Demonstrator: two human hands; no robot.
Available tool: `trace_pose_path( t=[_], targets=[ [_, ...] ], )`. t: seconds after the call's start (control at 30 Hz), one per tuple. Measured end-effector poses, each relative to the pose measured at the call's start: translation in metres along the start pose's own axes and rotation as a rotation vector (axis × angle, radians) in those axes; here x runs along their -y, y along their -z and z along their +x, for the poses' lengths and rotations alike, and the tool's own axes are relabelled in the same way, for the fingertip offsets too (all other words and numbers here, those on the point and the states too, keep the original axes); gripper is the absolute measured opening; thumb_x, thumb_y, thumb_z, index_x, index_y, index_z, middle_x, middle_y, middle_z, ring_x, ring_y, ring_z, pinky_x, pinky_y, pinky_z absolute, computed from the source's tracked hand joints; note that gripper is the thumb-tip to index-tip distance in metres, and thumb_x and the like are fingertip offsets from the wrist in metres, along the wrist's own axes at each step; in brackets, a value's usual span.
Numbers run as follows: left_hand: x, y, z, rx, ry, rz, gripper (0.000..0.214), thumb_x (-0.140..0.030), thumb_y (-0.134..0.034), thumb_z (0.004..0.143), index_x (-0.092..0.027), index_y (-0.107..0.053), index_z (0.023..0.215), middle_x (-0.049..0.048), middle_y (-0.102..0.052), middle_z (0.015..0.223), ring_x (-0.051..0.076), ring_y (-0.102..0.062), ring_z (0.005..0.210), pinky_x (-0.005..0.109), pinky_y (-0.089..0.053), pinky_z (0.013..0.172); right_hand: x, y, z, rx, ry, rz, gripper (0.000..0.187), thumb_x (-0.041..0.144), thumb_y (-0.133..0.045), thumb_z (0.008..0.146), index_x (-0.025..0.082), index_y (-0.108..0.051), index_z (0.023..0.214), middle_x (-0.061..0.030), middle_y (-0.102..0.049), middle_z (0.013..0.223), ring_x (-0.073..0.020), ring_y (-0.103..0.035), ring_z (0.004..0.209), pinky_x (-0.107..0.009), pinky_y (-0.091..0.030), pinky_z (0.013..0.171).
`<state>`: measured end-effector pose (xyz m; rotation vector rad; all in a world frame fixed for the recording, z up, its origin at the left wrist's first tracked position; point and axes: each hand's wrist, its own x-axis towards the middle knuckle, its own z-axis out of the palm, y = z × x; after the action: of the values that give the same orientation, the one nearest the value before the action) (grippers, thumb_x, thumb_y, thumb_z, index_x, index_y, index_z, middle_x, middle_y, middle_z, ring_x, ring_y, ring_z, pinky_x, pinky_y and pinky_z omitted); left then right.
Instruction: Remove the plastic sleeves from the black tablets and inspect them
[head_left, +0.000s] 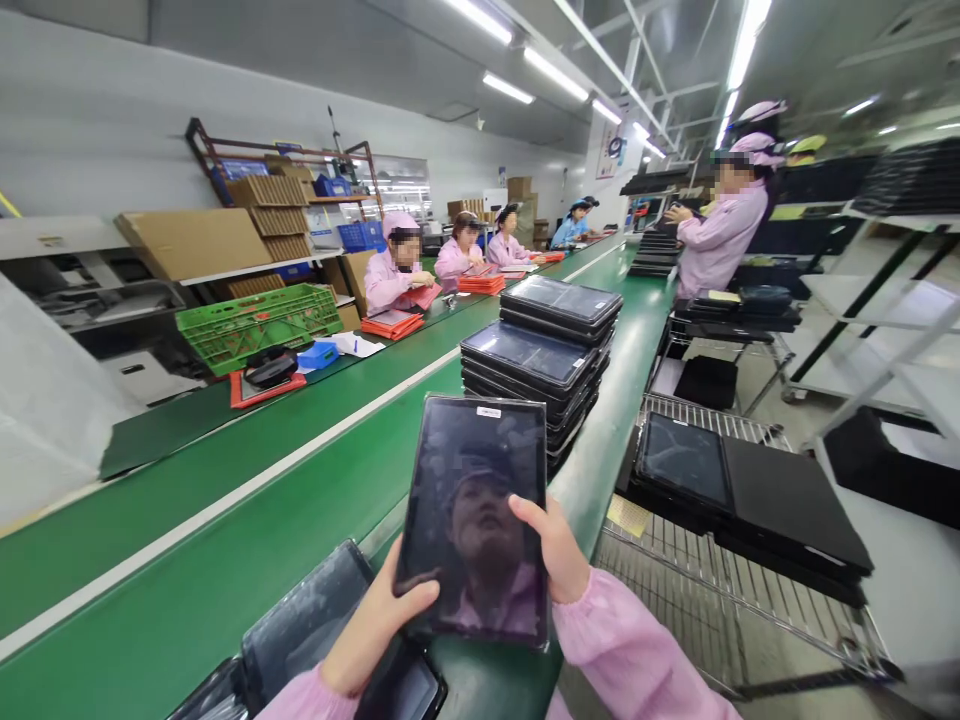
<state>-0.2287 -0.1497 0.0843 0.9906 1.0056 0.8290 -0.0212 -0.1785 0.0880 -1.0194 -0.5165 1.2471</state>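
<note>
Between my two hands is a black tablet [472,480], its glossy screen facing me and a small white label at its top edge. My left hand [382,610] grips the lower left side, thumb lying on the screen. On the right side, my right hand [559,550] holds the edge with its thumb over the glass. The fingers behind the tablet are hidden. Just beyond it stands a tall stack of similar tablets [525,355]. Below my left hand, more dark tablets [307,620] in clear wrapping lie on the green surface.
A green conveyor table [300,510] with a white line runs away ahead. A wire rack [720,570] at right carries black tablets and trays. Across the line, several people in pink sit by red-orange pads [480,284] near a green crate [259,325]. Another person [724,225] stands ahead right.
</note>
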Motion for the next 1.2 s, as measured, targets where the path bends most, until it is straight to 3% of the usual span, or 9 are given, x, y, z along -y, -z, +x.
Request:
trace_pose_path(
  t=[0.1,0.23,0.37,0.5,0.7,0.8,0.97,1.07,1.2],
  targets=[
    [-0.006,0.022,-0.018,-0.068,0.032,0.018,0.089,-0.043,-0.092,0.05,-0.02,-0.059,0.13,0.0101,-0.073,0.118,0.039,-0.064,0.116,0.047,-0.051,0.102,0.004,-0.007,-0.006,0.07,0.034,0.006,0.051,0.042,-0.087,0.063,0.021,-0.067,0.105,-0.0033,-0.075,0.092,-0.0232,-0.07,0.083,-0.034,-0.057,0.076],
    [-0.021,0.055,-0.025,-0.079,0.124,0.011,0.085,-0.044,-0.09,0.042,-0.023,-0.067,0.121,0.0069,-0.077,0.105,0.043,-0.064,0.114,0.049,-0.055,0.096,0.047,0.01,-0.002,0.287,0.026,0.063,0.056,0.047,-0.085,0.063,0.025,-0.067,0.111,-0.0037,-0.075,0.1,-0.0217,-0.07,0.081,-0.033,-0.058,0.068],
    [-0.037,0.071,-0.019,0.045,0.312,0.056,0.075,-0.037,-0.087,0.044,-0.025,-0.071,0.116,0.0054,-0.078,0.091,0.04,-0.069,0.099,0.05,-0.057,0.086,0.096,0.041,0.015,0.454,-0.22,-0.101,0.06,0.047,-0.078,0.07,0.022,-0.066,0.124,-0.0061,-0.075,0.105,-0.0193,-0.071,0.077,-0.03,-0.057,0.065],
    [-0.052,0.061,0.002,0.225,0.34,0.14,0.066,-0.026,-0.083,0.045,-0.019,-0.074,0.11,0.0072,-0.077,0.087,0.036,-0.072,0.083,0.045,-0.058,0.076,0.1,0.057,0.02,0.407,-0.473,-0.288,0.035,0.036,-0.078,0.069,0.015,-0.072,0.096,-0.006,-0.076,0.084,-0.0214,-0.072,0.075,-0.028,-0.056,0.065],
    [-0.072,0.042,0.042,0.41,0.407,0.207,0.068,-0.017,-0.081,0.048,-0.016,-0.073,0.115,0.0083,-0.078,0.091,0.032,-0.073,0.082,0.04,-0.058,0.076,0.071,0.06,-0.027,0.217,-0.38,-0.277,0.025,0.031,-0.08,0.061,0.018,-0.065,0.076,-0.0014,-0.072,0.071,-0.0127,-0.066,0.061,-0.019,-0.052,0.057],
    [-0.098,0.038,0.056,0.31,0.229,0.075,0.07,-0.035,-0.082,0.064,-0.017,-0.064,0.13,0.0116,-0.075,0.112,0.032,-0.071,0.101,0.039,-0.057,0.087,0.078,0.06,-0.044,0.129,-0.258,-0.222,0.027,0.036,-0.08,0.063,0.02,-0.067,0.079,-0.0037,-0.074,0.075,-0.017,-0.069,0.067,-0.024,-0.056,0.063],
    [-0.137,0.045,0.054,0.08,-0.088,-0.23,0.059,-0.049,-0.046,0.094,-0.019,-0.049,0.145,0.0146,-0.065,0.131,0.029,-0.066,0.114,0.046,-0.05,0.103,0.136,0.051,-0.024,0.003,-0.034,-0.167,0.021,0.043,-0.065,0.081,0.022,-0.067,0.083,-0.0053,-0.071,0.066,-0.0258,-0.071,0.07,-0.038,-0.061,0.068],
    [-0.117,0.069,0.041,-0.056,0.021,-0.19,0.059,-0.047,-0.046,0.095,-0.016,-0.049,0.145,0.0154,-0.065,0.133,0.031,-0.06,0.125,0.05,-0.038,0.116,0.181,0.032,0.011,-0.051,0.175,-0.113,0.018,0.04,-0.06,0.087,0.024,-0.063,0.083,-0.0013,-0.068,0.065,-0.0222,-0.071,0.069,-0.035,-0.062,0.067],
    [-0.055,0.125,0.005,-0.2,0.161,-0.22,0.067,-0.057,-0.05,0.091,-0.024,-0.043,0.149,0.0051,-0.068,0.131,0.03,-0.049,0.138,0.046,-0.032,0.122,0.221,-0.001,0.068,-0.131,0.238,0.009,0.018,0.031,-0.05,0.095,0.021,-0.06,0.084,0.0003,-0.065,0.062,-0.018,-0.07,0.067,-0.03,-0.061,0.066]
  ],
)
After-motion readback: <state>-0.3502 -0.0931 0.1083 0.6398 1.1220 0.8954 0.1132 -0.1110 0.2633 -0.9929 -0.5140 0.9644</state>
